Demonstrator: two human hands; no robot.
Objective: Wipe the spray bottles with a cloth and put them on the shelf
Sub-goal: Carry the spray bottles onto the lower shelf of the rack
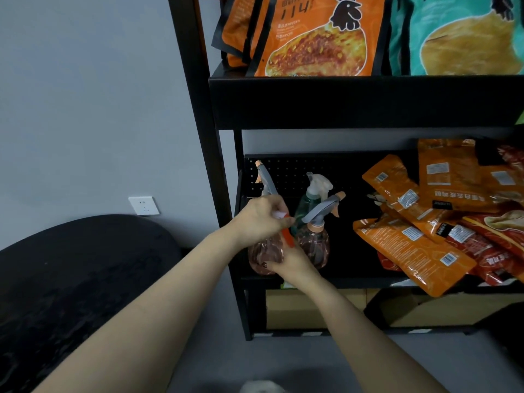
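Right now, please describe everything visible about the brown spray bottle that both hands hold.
The brown spray bottle looks like clear, brown-tinted plastic with a round body, a grey sprayer head and a peach nozzle tip pointing up-left. It is upright at the lower shelf's left end. The left hand grips its neck; the right hand holds its body from below.

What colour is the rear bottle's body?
Teal-green rear bottle, white trigger head; head view.

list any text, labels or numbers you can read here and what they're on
Large orange snack bag with a black rooster, top shelf: big dark strokes and small lines, too blurred to read.
Teal snack bag: print not readable.
Orange foil pouches, lower shelf: upside-down Chinese characters, white barcode stickers, too small to read.
Clear brown spray bottles: no text visible.
White wall socket: no text.
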